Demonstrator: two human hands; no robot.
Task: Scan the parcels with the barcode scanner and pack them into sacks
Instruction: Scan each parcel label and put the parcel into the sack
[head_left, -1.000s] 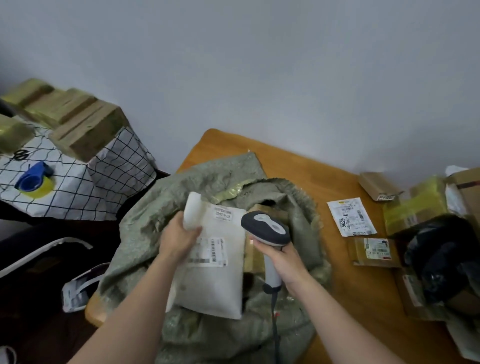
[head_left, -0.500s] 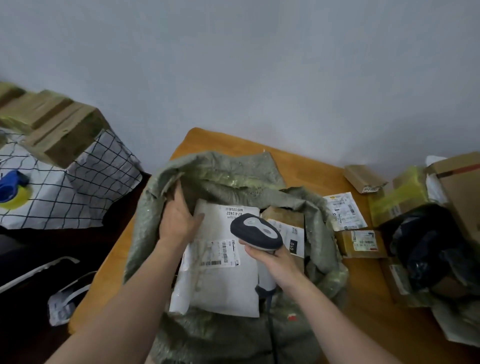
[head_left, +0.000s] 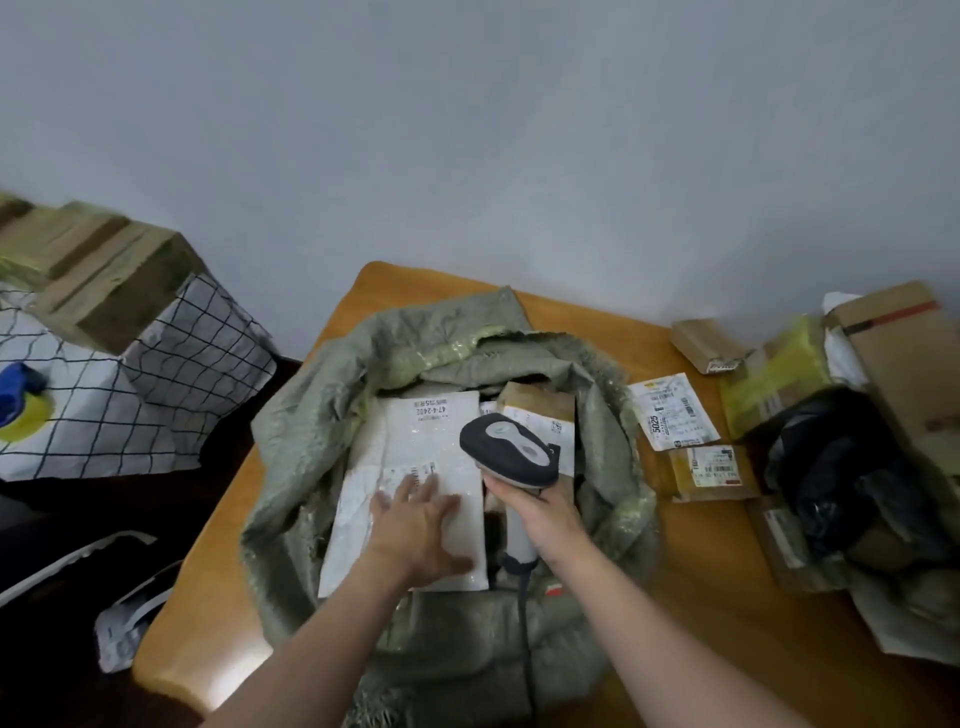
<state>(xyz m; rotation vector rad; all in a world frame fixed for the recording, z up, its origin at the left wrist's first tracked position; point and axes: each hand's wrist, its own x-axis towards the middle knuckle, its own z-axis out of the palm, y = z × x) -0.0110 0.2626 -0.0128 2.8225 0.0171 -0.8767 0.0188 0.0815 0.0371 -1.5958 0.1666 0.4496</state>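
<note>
Parcel (head_left: 431, 436), white, label up: lies flat inside the open mouth of the sack (head_left: 311, 441) on the table (head_left: 218, 545). Left hand (head_left: 415, 525): rests on it palm down, fingers (head_left: 415, 491) straight and spread, blurred; covers part of the barcode. Right hand (head_left: 543, 514): grips the scanner (head_left: 506, 449) by its handle, fingers curled round it, head above the parcel's right edge; hides part of a brown box (head_left: 537, 402) in the sack. Cable (head_left: 524, 623): drops out of view at the bottom. Other packets (head_left: 670, 418): lie right of the sack, the farthest cut off by the frame edge.
</note>
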